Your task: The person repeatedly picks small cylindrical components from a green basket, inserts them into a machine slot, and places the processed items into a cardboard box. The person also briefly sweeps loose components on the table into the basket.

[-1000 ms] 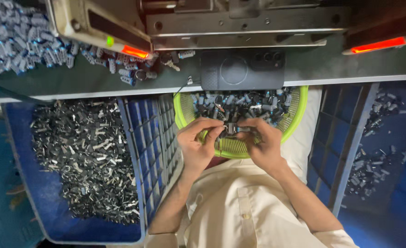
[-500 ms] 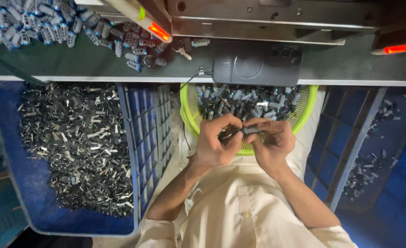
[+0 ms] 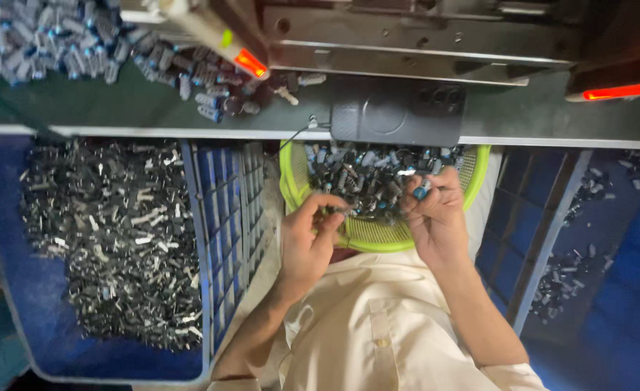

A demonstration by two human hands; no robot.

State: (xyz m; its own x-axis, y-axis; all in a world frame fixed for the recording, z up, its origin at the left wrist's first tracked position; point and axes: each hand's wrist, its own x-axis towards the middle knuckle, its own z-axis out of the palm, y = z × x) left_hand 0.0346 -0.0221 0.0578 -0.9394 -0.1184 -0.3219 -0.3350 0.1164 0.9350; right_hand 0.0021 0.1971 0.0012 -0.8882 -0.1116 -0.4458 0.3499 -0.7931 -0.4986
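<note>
both hands up over the lap basket: left hand (image 3: pixel 309 242) curled, fingertips pinched on a small dark part (image 3: pixel 340 211), right hand (image 3: pixel 435 213) closed round a small blue-tipped cylinder (image 3: pixel 422 190) held just above the pile.

going big to small: big blue crate (image 3: pixel 16 318) on the left, heaped with dark metal clips (image 3: pixel 110 239). second blue crate (image 3: pixel 609 304) on the right, only a scatter of bits in it. grey-green counter (image 3: pixel 117 108) across the top, with a loose heap of little blue-grey capacitors (image 3: pixel 37 36) at its left end and a dark phone (image 3: pixel 399 119) lying flat by the edge, cable attached. round lime-green basket (image 3: pixel 378 239) tucked under the counter edge, full of the same small cylinders.

could go sideways easily, probably: tiny parts, pinch grips only, so a slip likely drops one into the lap or down beside the crate instead of back in the basket. basket looks just propped on the lap too, so a knee shift might tip it.
</note>
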